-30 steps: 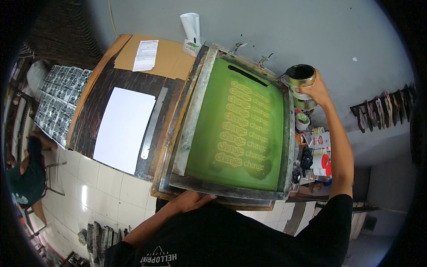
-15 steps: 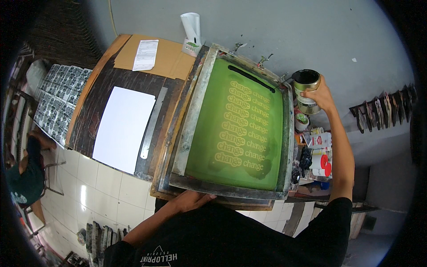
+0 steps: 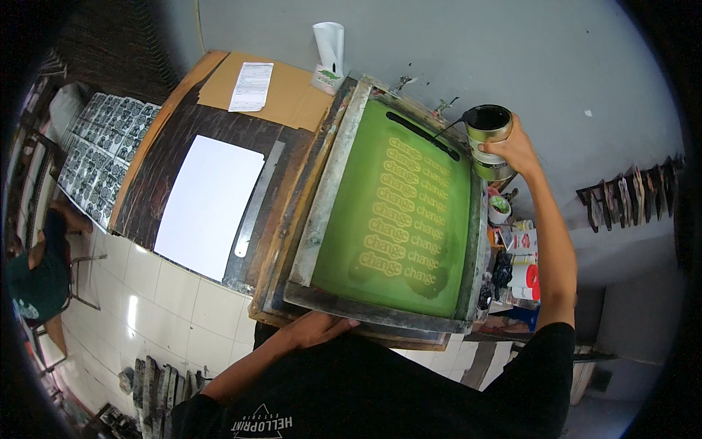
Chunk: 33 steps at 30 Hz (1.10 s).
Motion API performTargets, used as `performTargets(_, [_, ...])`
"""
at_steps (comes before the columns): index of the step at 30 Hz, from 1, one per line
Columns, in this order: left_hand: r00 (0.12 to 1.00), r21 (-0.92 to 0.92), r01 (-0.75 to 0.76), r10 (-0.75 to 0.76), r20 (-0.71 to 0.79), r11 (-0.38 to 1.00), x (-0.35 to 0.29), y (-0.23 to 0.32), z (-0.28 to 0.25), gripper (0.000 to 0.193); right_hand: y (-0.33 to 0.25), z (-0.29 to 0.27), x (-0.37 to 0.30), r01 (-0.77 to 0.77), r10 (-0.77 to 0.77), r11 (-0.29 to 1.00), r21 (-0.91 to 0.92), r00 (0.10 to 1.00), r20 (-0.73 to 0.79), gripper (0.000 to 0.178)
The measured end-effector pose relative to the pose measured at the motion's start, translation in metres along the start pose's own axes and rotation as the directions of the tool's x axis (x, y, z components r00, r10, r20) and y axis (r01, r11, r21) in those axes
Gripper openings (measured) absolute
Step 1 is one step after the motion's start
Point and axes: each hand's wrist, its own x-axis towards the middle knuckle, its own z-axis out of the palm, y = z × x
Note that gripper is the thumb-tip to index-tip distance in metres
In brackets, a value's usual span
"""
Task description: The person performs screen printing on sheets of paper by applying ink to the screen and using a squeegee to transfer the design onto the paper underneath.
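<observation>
My right hand point(image 3: 514, 150) grips a metal can point(image 3: 488, 150) of black ink, tilted over the far right corner of the screen printing frame point(image 3: 303, 256). A thin dark stream runs from its lip down to a long black ink strip point(image 3: 409, 130) on the green mesh point(image 3: 347, 190). Pale repeated lettering stands in rows across the mesh. At the frame's near edge lies my left hand point(image 3: 322, 329), fingers stretched out and touching the wood; the frame's rim partly hides it.
Left of the frame, a white paper sheet point(image 3: 208, 208) and a metal ruler point(image 3: 259, 197) lie on a dark table. Clamps point(image 3: 444, 107) stand behind the frame. Pots and tubs point(image 3: 521, 276) crowd its right side. A seated person point(image 3: 44, 271) is at far left.
The can in my right hand has moved left and tipped toward the mesh. An ink stream now shows between its lip and the black strip. My left hand stays at the near edge.
</observation>
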Motion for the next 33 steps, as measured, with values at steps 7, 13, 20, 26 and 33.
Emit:
performTargets(7, [1.0, 0.011, -0.013, 0.013, 0.023, 1.0, -0.001, 0.005, -0.002, 0.06, -0.031, 0.011, 0.015, 0.074, -0.078, 0.992, 0.105, 0.996, 0.034, 0.092])
performTargets(13, [0.999, 0.025, 0.0, -0.001, 0.045, 1.0, -0.003, 0.011, -0.006, 0.061, -0.052, 0.018, 0.028, 0.111, -0.122, 0.978, 0.174, 0.991, 0.054, 0.092])
performTargets(20, [0.999, 0.051, -0.046, 0.046, 0.001, 0.998, -0.002, 0.009, -0.004, 0.063, -0.073, 0.028, 0.042, 0.158, -0.167, 0.972, 0.175, 0.985, 0.039, 0.094])
performTargets(26, [0.999, 0.039, -0.005, 0.004, 0.035, 0.999, 0.0, 0.006, -0.004, 0.062, -0.055, 0.034, 0.049, 0.136, -0.145, 0.964, 0.227, 0.989, 0.022, 0.095])
performTargets(33, [1.0, 0.027, -0.028, 0.028, 0.01, 0.999, 0.001, 0.007, -0.003, 0.061, -0.02, 0.026, 0.021, 0.084, -0.086, 0.89, 0.449, 0.996, -0.016, 0.079])
